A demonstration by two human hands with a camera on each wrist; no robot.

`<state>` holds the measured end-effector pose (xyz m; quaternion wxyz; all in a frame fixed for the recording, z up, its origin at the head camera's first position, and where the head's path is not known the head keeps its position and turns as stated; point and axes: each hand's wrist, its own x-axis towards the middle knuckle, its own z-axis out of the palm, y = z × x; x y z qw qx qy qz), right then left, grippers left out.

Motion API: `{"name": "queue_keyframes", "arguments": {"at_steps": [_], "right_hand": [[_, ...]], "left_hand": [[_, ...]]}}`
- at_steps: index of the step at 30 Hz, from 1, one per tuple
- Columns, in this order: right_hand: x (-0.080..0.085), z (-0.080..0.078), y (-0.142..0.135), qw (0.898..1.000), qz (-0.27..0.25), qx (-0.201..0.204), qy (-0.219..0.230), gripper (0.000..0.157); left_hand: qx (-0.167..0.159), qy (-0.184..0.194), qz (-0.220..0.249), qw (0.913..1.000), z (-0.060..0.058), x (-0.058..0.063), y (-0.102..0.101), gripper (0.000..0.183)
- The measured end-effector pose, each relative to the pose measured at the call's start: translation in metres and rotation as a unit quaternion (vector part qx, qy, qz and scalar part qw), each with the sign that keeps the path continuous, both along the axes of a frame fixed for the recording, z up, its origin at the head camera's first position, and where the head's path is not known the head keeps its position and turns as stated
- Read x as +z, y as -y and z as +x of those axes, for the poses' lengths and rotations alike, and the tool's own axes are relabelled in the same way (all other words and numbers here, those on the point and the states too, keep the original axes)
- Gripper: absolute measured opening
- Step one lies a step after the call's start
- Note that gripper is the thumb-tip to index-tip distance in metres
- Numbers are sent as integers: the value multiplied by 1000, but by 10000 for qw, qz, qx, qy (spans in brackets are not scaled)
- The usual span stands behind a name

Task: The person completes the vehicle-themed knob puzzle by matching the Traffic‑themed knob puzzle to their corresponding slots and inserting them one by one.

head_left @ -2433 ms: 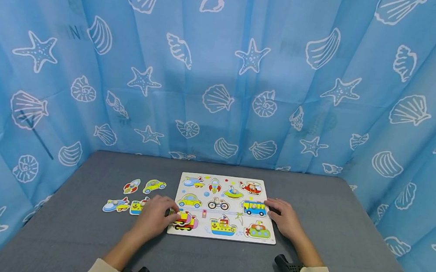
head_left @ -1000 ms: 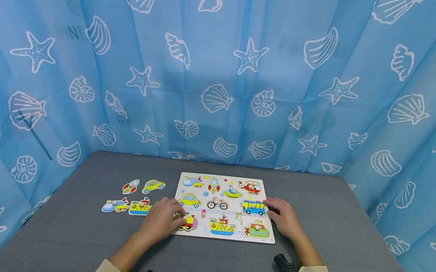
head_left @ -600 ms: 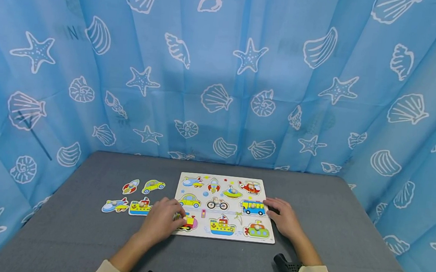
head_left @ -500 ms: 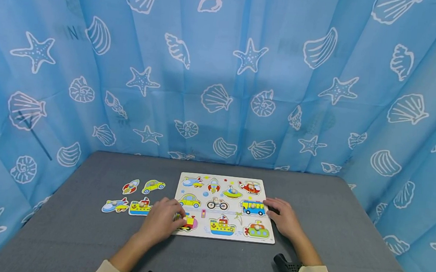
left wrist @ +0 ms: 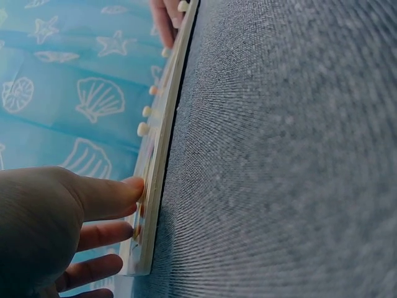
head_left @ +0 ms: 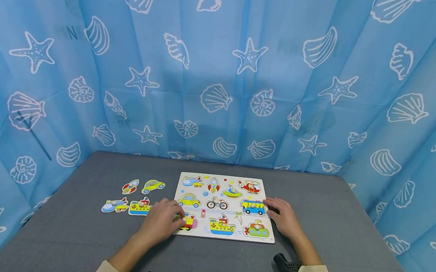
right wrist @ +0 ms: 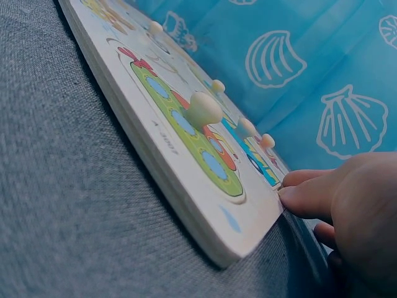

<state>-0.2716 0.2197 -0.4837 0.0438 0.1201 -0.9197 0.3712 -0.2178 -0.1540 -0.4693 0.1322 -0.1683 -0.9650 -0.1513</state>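
While the left hand (head_left: pixel 160 219) is pinching the train (head_left: pixel 191 223) at the near-left corner of the board (head_left: pixel 203 234) | right hand (head_left: pixel 284 220), fingers loose, is touching its right edge | four pieces (head_left: pixel 154 186) are lying beyond its left

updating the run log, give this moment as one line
left hand: on train piece; right hand: at right edge of board; loose pieces: rocket, car, plane, boat

My forearms (head_left: pixel 126 249) reach forward; my left hand (head_left: pixel 159 219) has thumb close to forefinger, other fingers spread, and my right hand (head_left: pixel 284 218) lies knuckles up, relaxed.
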Motion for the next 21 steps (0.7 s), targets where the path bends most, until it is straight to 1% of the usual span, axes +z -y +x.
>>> {"name": "queue_keyframes", "arguments": {"at_steps": [4, 10, 17, 21], "right_hand": [[1, 1, -1, 9999, -34, 85, -82, 35], [2, 2, -2, 9999, -4, 97, -72, 35], [2, 3, -2, 9999, -37, 96, -43, 35], [2, 2, -2, 10000, 1, 90, -32, 35]], "left_hand": [[12, -51, -8, 10000, 0, -1, 0, 15], [86, 124, -27, 9999, 0, 1, 2, 15], [254, 254, 238, 9991, 1, 9, 10, 16], [345, 267, 303, 9986, 0, 8, 18, 16]]}}
